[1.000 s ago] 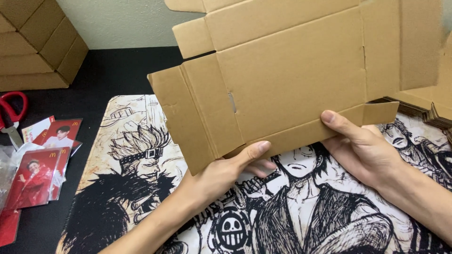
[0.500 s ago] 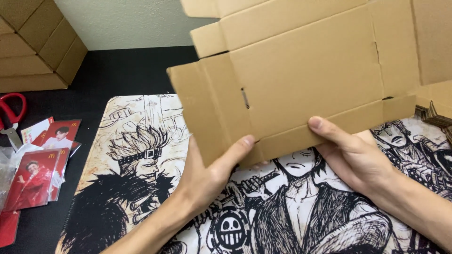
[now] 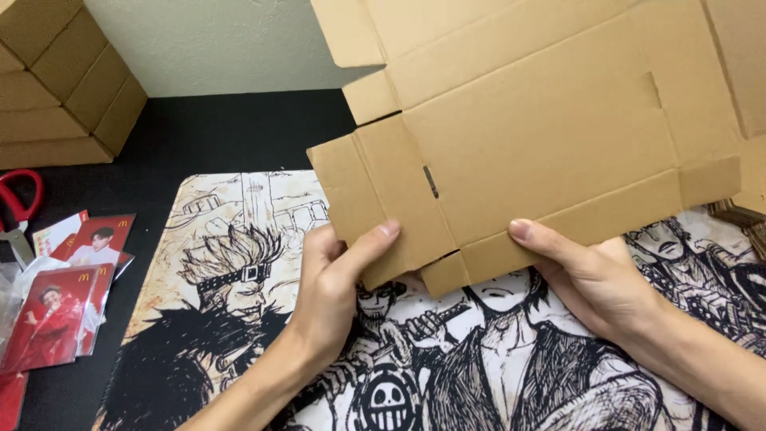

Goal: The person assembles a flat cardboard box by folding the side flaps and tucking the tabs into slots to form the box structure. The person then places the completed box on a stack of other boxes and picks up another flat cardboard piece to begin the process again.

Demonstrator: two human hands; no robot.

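A flat, unfolded brown cardboard box blank [image 3: 550, 136] with creased flaps is held tilted above a desk mat [image 3: 239, 319] printed with black-and-white cartoon figures. My left hand [image 3: 339, 283] grips the blank's lower left side flap, thumb on its upper face. My right hand [image 3: 594, 279] holds the bottom edge flap, thumb pressed on top near the corner. Both hands are at the blank's near edge, above the mat.
Folded cardboard boxes [image 3: 60, 80] are stacked at the back left. Red-handled scissors [image 3: 17, 211] and several red photo cards [image 3: 68, 295] in clear sleeves lie on the black table at the left. A pale wall [image 3: 215, 40] stands behind.
The cardboard blank has shifted to the right and slightly up. My left hand moved from under the bottom edge to grip the left side flap; my right thumb stays on the bottom flap.
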